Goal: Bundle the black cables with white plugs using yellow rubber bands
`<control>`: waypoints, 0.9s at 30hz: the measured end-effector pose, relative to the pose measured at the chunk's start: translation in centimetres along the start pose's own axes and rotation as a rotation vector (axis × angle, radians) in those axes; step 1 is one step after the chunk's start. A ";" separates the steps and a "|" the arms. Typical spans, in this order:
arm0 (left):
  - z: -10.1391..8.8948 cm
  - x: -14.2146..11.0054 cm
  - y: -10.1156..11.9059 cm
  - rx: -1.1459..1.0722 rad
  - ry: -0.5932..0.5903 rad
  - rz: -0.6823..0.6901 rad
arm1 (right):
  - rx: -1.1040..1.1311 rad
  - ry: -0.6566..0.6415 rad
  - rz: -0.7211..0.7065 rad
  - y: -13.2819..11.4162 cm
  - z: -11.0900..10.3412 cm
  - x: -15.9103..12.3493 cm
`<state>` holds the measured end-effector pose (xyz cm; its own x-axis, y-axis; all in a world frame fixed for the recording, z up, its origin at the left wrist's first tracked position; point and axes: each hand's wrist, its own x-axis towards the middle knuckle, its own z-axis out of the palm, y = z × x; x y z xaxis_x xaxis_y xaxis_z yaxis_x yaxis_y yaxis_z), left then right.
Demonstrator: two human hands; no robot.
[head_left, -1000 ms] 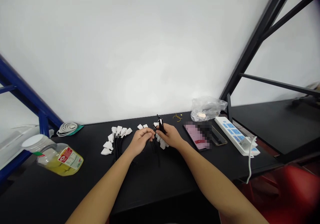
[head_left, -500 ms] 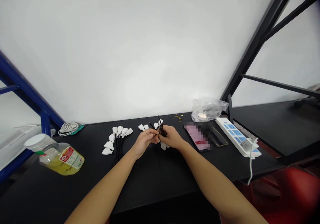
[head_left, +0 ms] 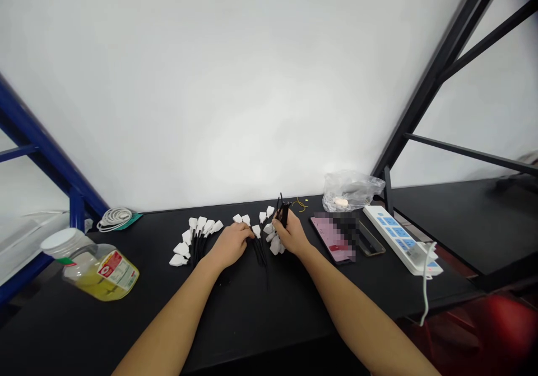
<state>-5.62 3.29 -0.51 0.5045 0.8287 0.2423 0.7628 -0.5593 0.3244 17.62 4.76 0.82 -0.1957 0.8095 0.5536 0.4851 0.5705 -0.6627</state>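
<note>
My right hand [head_left: 290, 233] is closed around a bundle of short black cables [head_left: 284, 213]. Their bare black ends stick up above the fingers, and white plugs [head_left: 276, 245] hang out below. On the black table, my left hand [head_left: 232, 245] has its fingers bent over a short black cable with a white plug [head_left: 256, 231]; the exact pinch is partly hidden. Two more white plugs [head_left: 241, 219] lie just beyond the left fingers, and another pair [head_left: 266, 214] lies between the hands. Left of my left hand is a fanned-out group of black cables with white plugs [head_left: 202, 224].
A clear jar with yellow contents [head_left: 101, 269] stands far left, near a coiled white cable [head_left: 115, 219]. On the right are a phone with a pink screen [head_left: 330, 236], another dark phone [head_left: 371, 238], a white power strip [head_left: 399, 236] and a plastic bag [head_left: 355, 188]. Metal frames rise on both sides.
My hands, together at the bundle before, are now apart. The left has moved left and down to the cables on the table; the right keeps the bundle, now turned more upright.
</note>
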 end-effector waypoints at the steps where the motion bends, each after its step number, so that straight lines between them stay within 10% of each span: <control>1: 0.0 0.1 0.1 0.035 -0.013 -0.009 | 0.007 -0.003 0.010 0.0 0.0 0.0; 16: -1.6 -1.0 0.0 -0.013 -0.069 -0.061 | 0.011 -0.005 0.114 0.4 0.1 0.1; 27: 0.6 1.3 4.2 -1.048 0.639 -0.307 | 0.073 -0.078 -0.004 0.1 -0.4 0.1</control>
<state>-1.54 2.02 0.61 -0.1436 0.9327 0.3308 -0.0189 -0.3368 0.9414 18.01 4.85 1.00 -0.2649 0.8138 0.5173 0.4214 0.5802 -0.6970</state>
